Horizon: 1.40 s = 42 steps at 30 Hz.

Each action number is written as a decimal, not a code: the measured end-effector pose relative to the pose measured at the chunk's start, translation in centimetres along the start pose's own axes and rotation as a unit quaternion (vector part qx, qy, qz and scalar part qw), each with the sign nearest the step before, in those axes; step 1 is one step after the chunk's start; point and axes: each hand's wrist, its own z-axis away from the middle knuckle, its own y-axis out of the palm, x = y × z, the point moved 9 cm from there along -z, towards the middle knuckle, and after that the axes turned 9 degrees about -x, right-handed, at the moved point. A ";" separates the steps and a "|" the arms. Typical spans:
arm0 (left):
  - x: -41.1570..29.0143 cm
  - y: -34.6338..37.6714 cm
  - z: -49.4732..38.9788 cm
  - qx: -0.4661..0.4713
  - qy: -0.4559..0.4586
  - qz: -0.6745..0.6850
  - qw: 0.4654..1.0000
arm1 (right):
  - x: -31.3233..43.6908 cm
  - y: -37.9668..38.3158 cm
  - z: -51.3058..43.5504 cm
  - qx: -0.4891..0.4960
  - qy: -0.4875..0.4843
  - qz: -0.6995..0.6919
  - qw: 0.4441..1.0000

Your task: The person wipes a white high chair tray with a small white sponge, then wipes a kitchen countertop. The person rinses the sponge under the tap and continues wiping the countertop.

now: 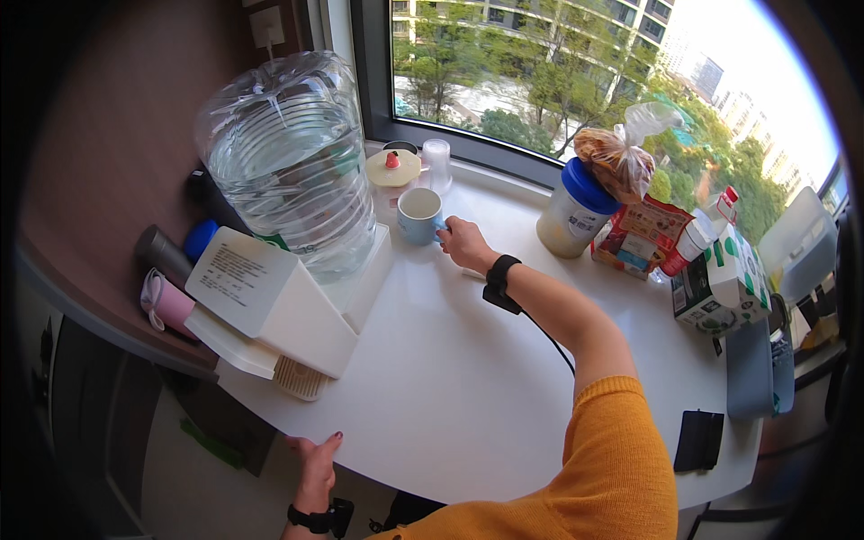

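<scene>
My right hand point(464, 243) is closed on the handle of a light blue mug point(416, 223), which stands upright near the window. The mug's pale inside shows no contents that I can make out. Behind the mug are a cup with a cream lid point(393, 170) topped by a strawberry-shaped knob, and a clear plastic cup point(437, 165). Low in the view, my left hand point(316, 459) is at the front edge of the white table point(432, 405), with its fingers apart and nothing in it.
A white water dispenser point(270, 304) with a large clear bottle point(297, 169) stands at left. To the right are a blue-lidded jar point(577, 209), a red food package point(641, 236), a milk carton box point(722, 283), a blue-grey bin point(749, 371) and a black flat object point(698, 441).
</scene>
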 end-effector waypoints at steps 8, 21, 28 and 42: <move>-0.8 0.3 0.5 0.015 0.012 -0.005 1.000 | 0.3 -4.7 5.5 0.129 -0.120 0.256 0.951; -1.4 0.3 0.9 0.015 0.003 -0.001 1.000 | -3.7 -5.4 -6.2 -0.141 -0.141 0.346 0.917; -1.4 0.1 1.1 -0.004 -0.001 0.014 1.000 | -5.5 -3.1 -8.5 -0.151 -0.099 0.398 0.899; -0.5 0.2 0.5 0.007 0.005 -0.003 1.000 | -3.4 -2.5 2.8 0.032 -0.143 0.388 0.910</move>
